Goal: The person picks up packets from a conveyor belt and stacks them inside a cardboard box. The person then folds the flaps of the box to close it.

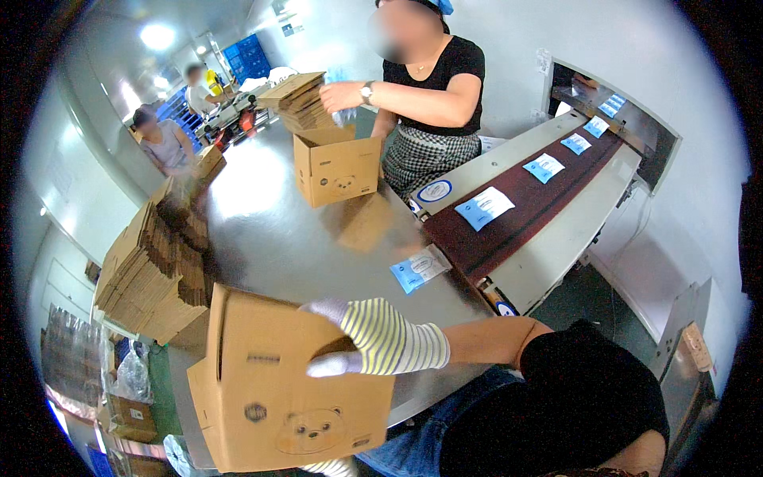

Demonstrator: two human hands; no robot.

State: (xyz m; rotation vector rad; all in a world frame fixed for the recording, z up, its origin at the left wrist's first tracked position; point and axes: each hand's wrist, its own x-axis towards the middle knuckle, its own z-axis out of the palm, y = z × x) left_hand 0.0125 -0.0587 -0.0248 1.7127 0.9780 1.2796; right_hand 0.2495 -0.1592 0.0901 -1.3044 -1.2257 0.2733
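R grip [381, 340] spread over carton's [298, 393] 1–2 o'clock corner; whether clamped, can't tell. L grip [330, 467] at its 5–6 o'clock, mostly hidden, state unclear. Carton at approx. 7 o'clock in view, near edge of tabletop [270, 248]. Est. stiff, light if empty; corrug. walls dentable. Rec. hold: opp. walls, flat palms. Packet [420, 270] at carton's 1–2 o'clock.

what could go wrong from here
The cardboard box could bump the stack of folded cartons close beside it. It might also slip if the right hand on its face loses hold. If the conveyor belt runs this way, its packets may pile onto the loose packet at its end.
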